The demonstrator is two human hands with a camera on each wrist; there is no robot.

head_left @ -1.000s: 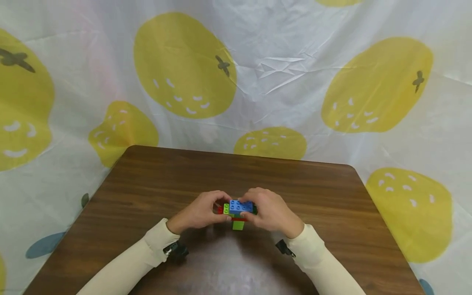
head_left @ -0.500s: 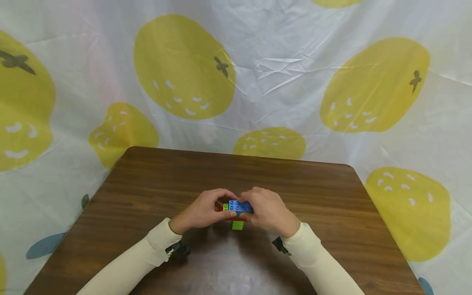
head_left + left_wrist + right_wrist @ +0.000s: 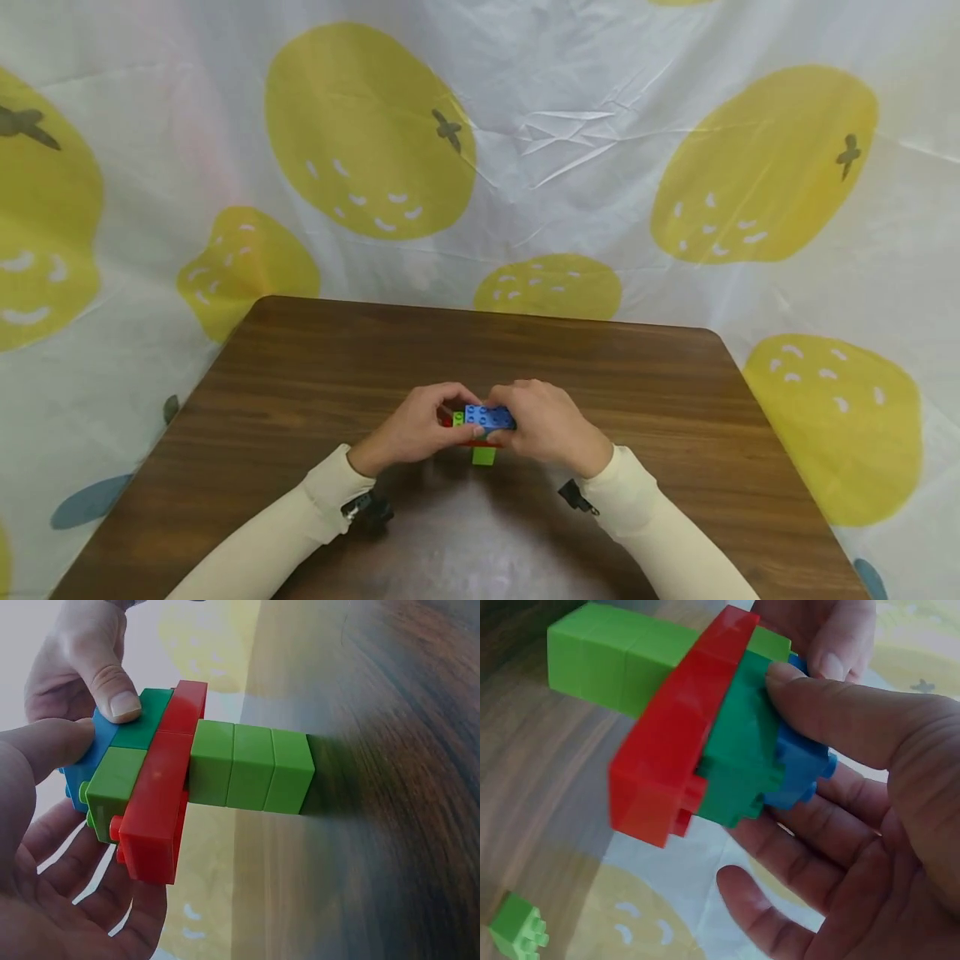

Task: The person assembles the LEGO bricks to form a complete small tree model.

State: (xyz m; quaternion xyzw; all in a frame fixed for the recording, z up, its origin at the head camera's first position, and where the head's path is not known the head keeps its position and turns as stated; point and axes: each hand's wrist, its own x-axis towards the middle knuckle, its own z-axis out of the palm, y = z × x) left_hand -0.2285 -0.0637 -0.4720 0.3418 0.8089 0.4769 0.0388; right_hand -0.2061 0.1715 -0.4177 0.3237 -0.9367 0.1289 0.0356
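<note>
Between my hands a toy building-brick model stands on the table. Its stem is a column of light green bricks, with a wider layer of red bricks over it. On the red sit a dark green brick and a light green brick. A blue eight-stud brick tops them. My left hand pinches the blue brick's left part, thumb in front. My right hand grips the right end, its thumb against the dark green brick and its fingers behind.
A loose light green brick lies at the lower left of the right wrist view. The brown table backs onto a white curtain with a yellow fruit print.
My left thumb has moved right, onto the front of the blue brick, and its index finger has closed in behind. My right hand keeps its hold. The model stays where it was.
</note>
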